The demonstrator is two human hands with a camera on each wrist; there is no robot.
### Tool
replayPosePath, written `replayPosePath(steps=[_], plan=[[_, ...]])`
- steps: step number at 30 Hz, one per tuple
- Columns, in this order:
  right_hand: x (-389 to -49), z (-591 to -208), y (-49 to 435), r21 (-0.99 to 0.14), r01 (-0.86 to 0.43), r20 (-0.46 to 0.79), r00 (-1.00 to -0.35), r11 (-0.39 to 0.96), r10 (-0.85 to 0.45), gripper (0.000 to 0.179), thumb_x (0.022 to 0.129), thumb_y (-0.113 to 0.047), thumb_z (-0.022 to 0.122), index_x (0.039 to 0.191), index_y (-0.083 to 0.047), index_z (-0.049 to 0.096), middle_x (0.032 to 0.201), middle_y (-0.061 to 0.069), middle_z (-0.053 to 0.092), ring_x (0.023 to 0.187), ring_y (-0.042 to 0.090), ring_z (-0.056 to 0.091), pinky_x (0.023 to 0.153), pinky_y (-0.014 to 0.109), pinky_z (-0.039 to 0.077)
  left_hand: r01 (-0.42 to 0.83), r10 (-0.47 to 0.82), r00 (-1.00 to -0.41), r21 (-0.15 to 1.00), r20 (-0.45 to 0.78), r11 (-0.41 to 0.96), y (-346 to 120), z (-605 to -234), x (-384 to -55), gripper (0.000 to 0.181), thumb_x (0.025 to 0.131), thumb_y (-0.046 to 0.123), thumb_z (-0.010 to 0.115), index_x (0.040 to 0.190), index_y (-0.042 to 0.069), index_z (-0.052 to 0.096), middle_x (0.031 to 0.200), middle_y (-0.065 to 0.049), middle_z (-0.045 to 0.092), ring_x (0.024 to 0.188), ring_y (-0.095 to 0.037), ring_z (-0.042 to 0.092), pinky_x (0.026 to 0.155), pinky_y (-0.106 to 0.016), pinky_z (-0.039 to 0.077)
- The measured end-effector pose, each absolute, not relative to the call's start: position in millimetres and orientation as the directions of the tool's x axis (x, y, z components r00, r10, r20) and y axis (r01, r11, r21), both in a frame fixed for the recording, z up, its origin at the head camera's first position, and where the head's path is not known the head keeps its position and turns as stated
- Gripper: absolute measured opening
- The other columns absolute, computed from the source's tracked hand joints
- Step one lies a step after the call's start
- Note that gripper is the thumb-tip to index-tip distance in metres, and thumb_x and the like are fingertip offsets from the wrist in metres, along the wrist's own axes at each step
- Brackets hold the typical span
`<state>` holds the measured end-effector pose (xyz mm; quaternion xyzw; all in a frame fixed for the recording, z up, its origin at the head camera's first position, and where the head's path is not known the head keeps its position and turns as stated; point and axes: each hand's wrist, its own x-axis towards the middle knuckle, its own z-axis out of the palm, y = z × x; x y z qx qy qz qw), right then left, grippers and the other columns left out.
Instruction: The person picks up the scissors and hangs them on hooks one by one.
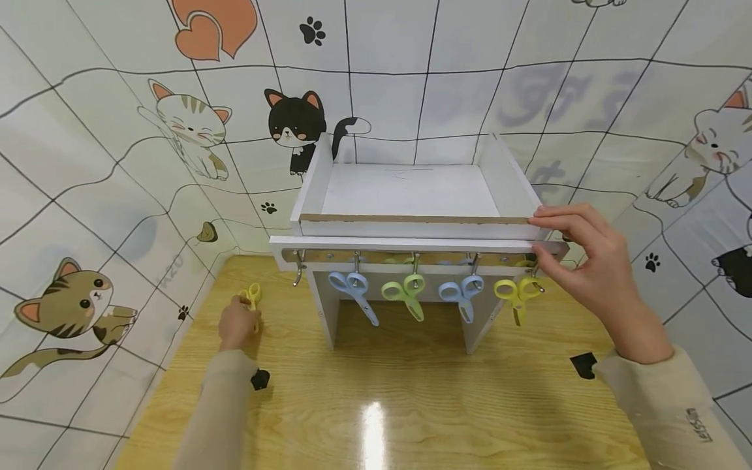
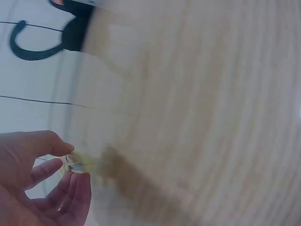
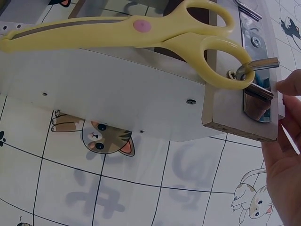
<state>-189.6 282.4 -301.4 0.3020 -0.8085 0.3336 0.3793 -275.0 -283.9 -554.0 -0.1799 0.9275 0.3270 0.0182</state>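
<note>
My left hand (image 1: 237, 324) is at the left side of the table, pinching a pair of yellow scissors (image 1: 252, 295) between thumb and fingers. In the left wrist view only a small end of these scissors (image 2: 76, 163) shows at the fingertips. My right hand (image 1: 596, 271) grips the right end of a white shelf stand (image 1: 411, 230), thumb at the front rail and fingers above. Close to that thumb, another pair of yellow scissors (image 3: 174, 35) hangs by a handle loop from a metal hook (image 3: 263, 66).
Along the hook rail (image 1: 388, 257) hang green scissors (image 1: 405, 295) and two blue pairs (image 1: 356, 295). The leftmost hook (image 1: 299, 267) is bare. Dark patches (image 1: 260, 379) lie on the wooden table (image 1: 411, 405). Cat-printed cloth (image 1: 411, 98) surrounds it.
</note>
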Motion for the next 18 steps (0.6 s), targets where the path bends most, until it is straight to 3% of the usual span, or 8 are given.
replayPosePath(steps=[2,6,10,13,16,18], plan=[[-189.7,-301.5,282.8,-0.308,-0.741,0.816,-0.529,0.597,-0.235,0.033,0.090,-0.019,0.067,0.107,0.009,0.071,0.110,0.023,0.065,0.117,-0.003,0.056,0.084,0.002,0.043,-0.326,-0.340,-0.934,0.649,-0.109,0.687,-282.5,-548.8,-274.9,0.035,0.090,0.017,0.062,0.119,0.000,0.053,0.114,-0.025,0.062,0.091,-0.036,0.060,0.065,-0.038,0.047],[-190.4,-302.3,283.1,-0.308,-0.741,0.816,-0.528,0.597,-0.235,0.035,0.091,-0.022,0.067,0.107,0.009,0.071,0.110,0.023,0.065,0.117,-0.004,0.056,0.084,0.002,0.043,-0.289,-0.358,-0.931,0.731,-0.066,0.618,-280.6,-530.1,-273.2,0.036,0.091,0.017,0.063,0.122,0.000,0.054,0.121,-0.025,0.061,0.099,-0.037,0.060,0.070,-0.036,0.047],[-191.0,-302.5,283.1,-0.307,-0.742,0.817,-0.527,0.596,-0.235,0.037,0.092,-0.024,0.067,0.107,0.009,0.071,0.110,0.024,0.065,0.117,-0.004,0.056,0.086,0.002,0.043,-0.221,-0.363,-0.932,0.785,0.006,0.579,-274.3,-499.0,-266.4,0.039,0.092,0.016,0.061,0.128,0.001,0.053,0.127,-0.024,0.060,0.109,-0.042,0.062,0.068,-0.025,0.048],[-190.9,-302.3,282.7,-0.307,-0.744,0.821,-0.523,0.594,-0.231,0.038,0.092,-0.025,0.066,0.106,0.009,0.071,0.110,0.023,0.065,0.117,-0.004,0.056,0.087,0.002,0.044,-0.141,-0.362,-0.928,0.813,0.091,0.565,-265.7,-472.8,-258.4,0.040,0.092,0.014,0.063,0.129,0.003,0.053,0.127,-0.021,0.060,0.107,-0.038,0.067,0.062,-0.014,0.047],[-190.4,-302.0,282.1,-0.312,-0.745,0.824,-0.522,0.590,-0.223,0.037,0.091,-0.023,0.066,0.106,0.010,0.071,0.111,0.018,0.066,0.117,-0.004,0.056,0.087,0.002,0.044,-0.062,-0.364,-0.916,0.834,0.172,0.548,-255.6,-447.6,-248.5,0.039,0.092,0.013,0.065,0.129,0.005,0.055,0.126,-0.015,0.060,0.093,-0.017,0.068,0.060,-0.007,0.047],[-190.0,-302.0,281.9,-0.317,-0.745,0.823,-0.524,0.587,-0.220,0.034,0.090,-0.020,0.067,0.106,0.010,0.071,0.112,0.015,0.066,0.116,-0.004,0.056,0.087,0.002,0.044,-0.012,-0.368,-0.901,0.836,0.229,0.549,-247.8,-430.9,-239.7,0.038,0.091,0.011,0.066,0.127,0.006,0.057,0.124,-0.012,0.061,0.086,0.000,0.062,0.061,-0.005,0.046]])
